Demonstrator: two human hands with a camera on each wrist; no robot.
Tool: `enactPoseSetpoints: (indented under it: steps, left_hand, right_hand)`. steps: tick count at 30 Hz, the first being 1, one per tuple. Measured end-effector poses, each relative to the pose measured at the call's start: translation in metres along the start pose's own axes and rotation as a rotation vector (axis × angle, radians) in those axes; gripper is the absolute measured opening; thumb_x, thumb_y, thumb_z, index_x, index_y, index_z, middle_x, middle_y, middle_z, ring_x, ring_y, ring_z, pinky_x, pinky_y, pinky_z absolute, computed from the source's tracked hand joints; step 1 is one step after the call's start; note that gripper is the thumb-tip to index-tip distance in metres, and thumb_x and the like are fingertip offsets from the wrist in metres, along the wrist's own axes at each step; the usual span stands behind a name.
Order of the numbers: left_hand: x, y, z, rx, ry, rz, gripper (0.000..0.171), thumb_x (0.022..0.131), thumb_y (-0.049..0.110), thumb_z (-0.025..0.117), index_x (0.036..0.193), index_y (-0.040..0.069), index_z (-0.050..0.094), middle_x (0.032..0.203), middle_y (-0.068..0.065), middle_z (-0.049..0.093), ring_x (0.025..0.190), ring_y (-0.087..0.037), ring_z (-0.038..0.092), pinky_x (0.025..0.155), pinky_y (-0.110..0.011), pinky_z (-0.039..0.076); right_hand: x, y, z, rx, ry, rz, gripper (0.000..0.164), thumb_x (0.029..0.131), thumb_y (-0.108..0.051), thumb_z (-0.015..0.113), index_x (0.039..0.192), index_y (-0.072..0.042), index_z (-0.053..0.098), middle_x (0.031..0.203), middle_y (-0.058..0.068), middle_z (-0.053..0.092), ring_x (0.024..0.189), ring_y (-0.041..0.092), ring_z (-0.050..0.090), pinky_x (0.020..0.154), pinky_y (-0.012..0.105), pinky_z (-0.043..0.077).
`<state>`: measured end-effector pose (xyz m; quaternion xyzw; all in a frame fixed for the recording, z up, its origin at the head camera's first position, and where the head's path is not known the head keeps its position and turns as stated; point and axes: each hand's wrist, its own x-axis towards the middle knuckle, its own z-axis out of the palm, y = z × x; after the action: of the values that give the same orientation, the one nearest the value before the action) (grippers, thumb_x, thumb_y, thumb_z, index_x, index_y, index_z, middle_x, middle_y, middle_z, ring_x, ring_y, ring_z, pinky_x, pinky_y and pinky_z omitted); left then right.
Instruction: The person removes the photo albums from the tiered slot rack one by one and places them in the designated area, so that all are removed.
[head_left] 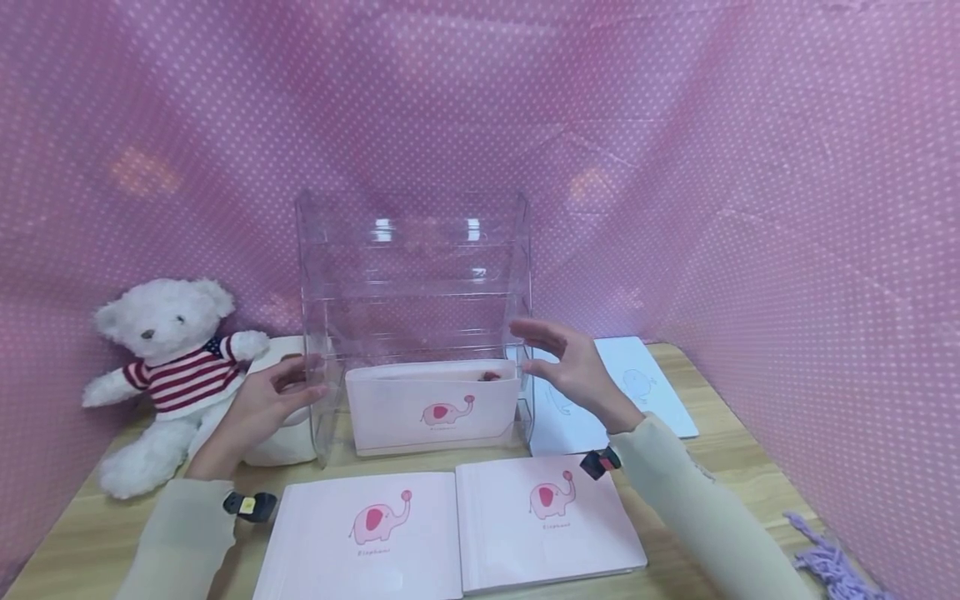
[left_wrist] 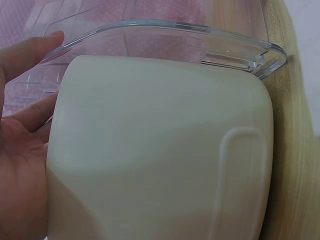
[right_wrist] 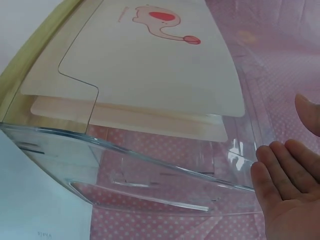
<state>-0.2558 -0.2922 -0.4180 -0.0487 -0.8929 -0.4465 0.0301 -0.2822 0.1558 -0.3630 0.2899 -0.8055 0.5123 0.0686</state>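
A clear stepped plastic rack [head_left: 427, 293] stands mid-table. In its bottom tier stands a pale pink elephant-print booklet [head_left: 438, 421], with another pale panel [right_wrist: 130, 120] behind it in the right wrist view. My left hand [head_left: 266, 408] is at the rack's left side, its thumb at the curved side-panel edge [left_wrist: 170, 24] and its other fingers partly hidden by a cream container [left_wrist: 160, 145]. At the rack's right side, my right hand [head_left: 573, 371] has its fingers extended, fingertips close by the side panel [right_wrist: 165, 167], holding nothing.
Two elephant-cover booklets, one left [head_left: 360, 533] and one right [head_left: 551, 525], lie in front of the rack. A white teddy bear [head_left: 176, 367] sits left. Pale blue whale-print sheets [head_left: 652, 392] lie right, purple yarn strands [head_left: 828, 558] at the lower right. Pink dotted cloth [head_left: 480, 108] surrounds the table.
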Motion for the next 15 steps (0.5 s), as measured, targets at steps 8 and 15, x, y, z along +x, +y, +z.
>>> enactPoseSetpoints:
  steps: [8,15]
  left_hand:
    - [-0.001,0.003,-0.002,0.018,-0.008,-0.007,0.068,0.095,0.042,0.07,0.15,0.007,0.048,0.144,-0.024,0.058,0.132,-0.043,0.057,0.097,-0.031,0.056]
    - [-0.002,0.004,-0.002,-0.002,-0.012,-0.002,0.069,0.095,0.041,0.072,0.15,0.007,0.049,0.143,-0.024,0.058,0.132,-0.044,0.057,0.084,-0.005,0.044]
  right_hand:
    - [0.008,0.001,0.012,0.012,-0.034,0.006,0.056,0.089,-0.007,0.077,0.141,-0.01,0.057,0.144,0.011,0.062,0.135,0.03,0.058,0.114,0.045,0.045]
    - [0.014,0.002,0.02,0.024,-0.053,0.025,0.056,0.088,-0.002,0.075,0.141,-0.01,0.058,0.145,0.011,0.061,0.138,0.031,0.056,0.115,0.049,0.044]
